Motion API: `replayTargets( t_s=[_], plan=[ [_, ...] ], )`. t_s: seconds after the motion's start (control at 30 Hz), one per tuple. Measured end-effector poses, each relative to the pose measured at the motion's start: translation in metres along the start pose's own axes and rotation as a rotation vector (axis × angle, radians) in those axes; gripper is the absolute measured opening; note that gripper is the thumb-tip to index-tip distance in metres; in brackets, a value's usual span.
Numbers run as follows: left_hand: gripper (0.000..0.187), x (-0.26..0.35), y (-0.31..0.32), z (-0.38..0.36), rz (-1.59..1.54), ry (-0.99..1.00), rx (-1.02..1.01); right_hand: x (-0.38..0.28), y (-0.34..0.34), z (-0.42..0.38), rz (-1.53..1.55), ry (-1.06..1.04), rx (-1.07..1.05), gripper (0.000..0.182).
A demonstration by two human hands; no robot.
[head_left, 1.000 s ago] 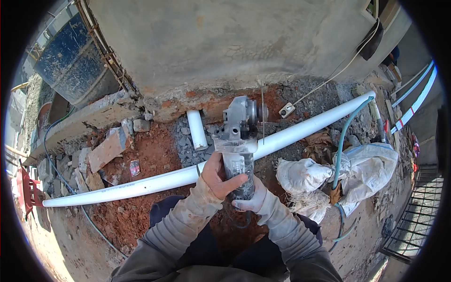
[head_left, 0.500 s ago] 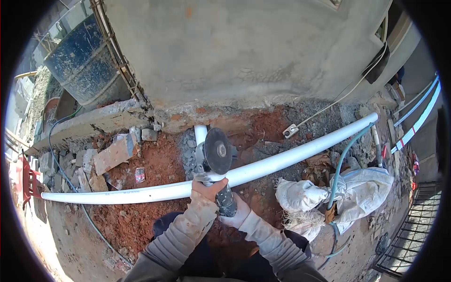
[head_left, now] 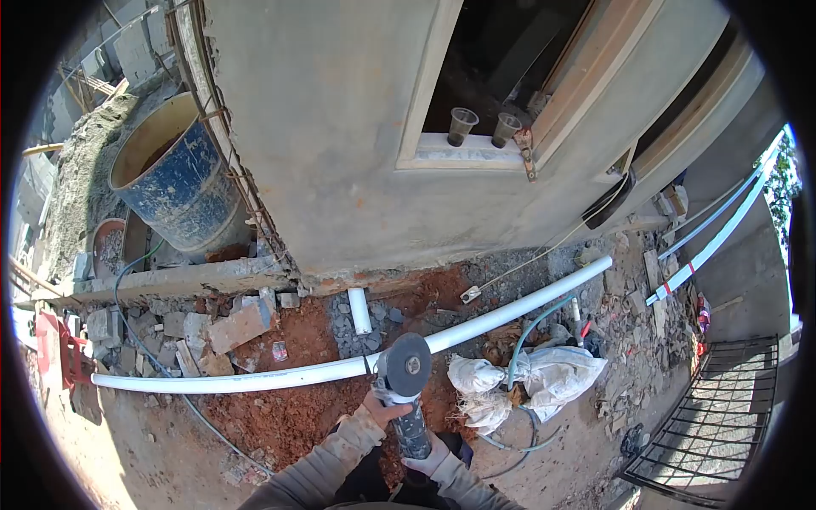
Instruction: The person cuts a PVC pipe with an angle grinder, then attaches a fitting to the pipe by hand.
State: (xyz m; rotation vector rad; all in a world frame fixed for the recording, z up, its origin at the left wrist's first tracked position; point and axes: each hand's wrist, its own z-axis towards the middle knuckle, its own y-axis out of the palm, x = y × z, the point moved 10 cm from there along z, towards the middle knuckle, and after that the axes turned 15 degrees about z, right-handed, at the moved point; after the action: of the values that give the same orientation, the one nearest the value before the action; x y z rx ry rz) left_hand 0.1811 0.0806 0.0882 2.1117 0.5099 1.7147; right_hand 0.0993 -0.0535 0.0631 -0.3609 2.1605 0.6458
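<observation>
An angle grinder (head_left: pixel 411 432) is gripped in both hands, its dark cutting disc (head_left: pixel 405 365) tilted up and facing me. My left hand (head_left: pixel 384 410) wraps round the front of the body, close behind the disc. Farther back, my right hand (head_left: pixel 428 454) closes round the rear of the body. A long white plastic pipe (head_left: pixel 246 382) runs crosswise just beyond; in this view the disc overlaps part of it. Past the pipe, a short white pipe stub (head_left: pixel 359 313) comes out from the foot of the wall over grey gravel.
A grey wall (head_left: pixel 331 161) holds a window ledge with two plastic cups (head_left: pixel 462 125). Left stand a blue drum (head_left: pixel 183 187), broken bricks (head_left: pixel 238 325) and a red metal stand (head_left: pixel 59 350). White sacks (head_left: pixel 561 374), a hose (head_left: pixel 520 340), a socket block (head_left: pixel 470 294) and a metal grate (head_left: pixel 710 421) lie right.
The view has tilted upward, bringing the window, its cups and the drum's rim into sight. Both hands and the grinder now appear lower and nearer me, uncovering the pipe stub's end.
</observation>
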Motion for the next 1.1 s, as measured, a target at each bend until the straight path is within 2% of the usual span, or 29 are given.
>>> replayTargets(
  t_s=[0.03,0.1,0.13,0.17,0.2,0.23,0.27,0.3,0.37,0.4,0.43,0.47,0.5,0.57,0.63,0.7,0.73,0.8,0.83,0.9,0.97,1.03,1.07,1.1],
  plan=[
    [0.051,0.032,0.018,0.009,0.13,0.019,-0.112,-0.038,0.008,-0.004,0.064,-0.004,0.001,0.066],
    [0.052,0.099,0.041,0.019,0.331,-0.055,-0.154,-0.136,0.027,-0.023,-0.029,-0.119,0.031,0.062],
    [0.054,0.099,0.041,0.034,0.356,-0.088,-0.225,-0.166,0.026,-0.026,-0.07,-0.197,0.046,0.063],
    [0.055,0.141,0.058,0.043,0.479,-0.063,-0.282,-0.189,0.023,-0.025,-0.088,-0.229,0.036,0.068],
    [0.062,0.149,0.056,0.059,0.511,-0.097,-0.328,-0.215,0.019,-0.023,-0.143,-0.272,0.038,0.069],
    [0.07,0.203,0.06,0.065,0.758,-0.132,-0.247,-0.238,0.013,-0.02,-0.199,-0.312,0.039,0.071],
    [0.074,0.241,0.042,0.087,1.067,0.098,-0.065,-0.248,-0.001,-0.009,-0.181,-0.329,0.047,0.071],
    [0.067,0.29,0.04,0.098,1.135,0.172,0.046,-0.259,-0.013,0.005,-0.161,-0.35,0.049,0.071],
    [0.057,0.399,0.049,0.109,1.279,0.523,0.3,-0.273,-0.026,0.033,0.052,-0.119,0.069,0.068],
    [0.054,0.452,0.061,0.11,1.401,0.74,0.403,-0.291,-0.041,0.046,-0.062,-0.259,0.111,0.067],
    [0.052,0.497,0.077,0.113,1.5,0.873,0.473,-0.316,-0.058,0.066,-0.178,-0.415,0.149,0.067],
    [0.05,0.528,0.095,0.121,1.604,1.001,0.527,-0.332,-0.067,0.083,-0.146,-0.465,0.102,0.065],
    [0.05,0.541,0.103,0.15,1.626,0.999,0.519,-0.341,-0.076,0.096,-0.163,-0.399,0.069,0.066],
    [0.049,0.541,0.116,0.217,1.823,0.945,0.49,-0.334,-0.101,0.116,-0.077,-0.311,0.008,0.067],
    [0.05,0.487,0.116,0.308,1.685,0.503,0.263,-0.346,-0.12,0.106,-0.165,-0.369,-0.033,0.07],
    [0.063,0.423,0.118,0.379,1.777,0.434,0.255,-0.313,-0.161,0.094,-0.142,-0.287,-0.039,0.074],
    [0.063,0.401,0.119,0.404,1.778,0.415,0.242,-0.302,-0.181,0.084,-0.165,-0.262,-0.048,0.076],
    [0.082,0.383,0.105,0.444,1.96,0.298,0.545,-0.3,-0.207,0.047,-0.161,-0.087,0.02,0.079],
    [0.097,0.37,0.083,0.473,1.961,0.113,0.53,-0.286,-0.227,0.034,-0.197,-0.045,0.04,0.08],
    [0.099,0.356,0.066,0.49,1.906,-0.16,0.569,-0.253,-0.259,0.01,-0.222,0.003,0.066,0.081],
    [0.094,0.346,0.04,0.515,1.915,-0.194,0.617,-0.225,-0.292,-0.013,-0.193,0.057,0.145,0.082],
    [0.087,0.342,0.029,0.532,1.838,-0.119,0.583,-0.195,-0.314,-0.03,-0.222,0.079,0.154,0.082],
    [0.08,0.344,0.026,0.536,1.905,-0.078,0.652,-0.184,-0.325,-0.033,-0.262,0.087,0.162,0.083],
    [0.08,0.346,0.03,0.539,1.91,-0.071,0.649,-0.179,-0.331,-0.035,-0.257,0.082,0.165,0.083]
  ],
)
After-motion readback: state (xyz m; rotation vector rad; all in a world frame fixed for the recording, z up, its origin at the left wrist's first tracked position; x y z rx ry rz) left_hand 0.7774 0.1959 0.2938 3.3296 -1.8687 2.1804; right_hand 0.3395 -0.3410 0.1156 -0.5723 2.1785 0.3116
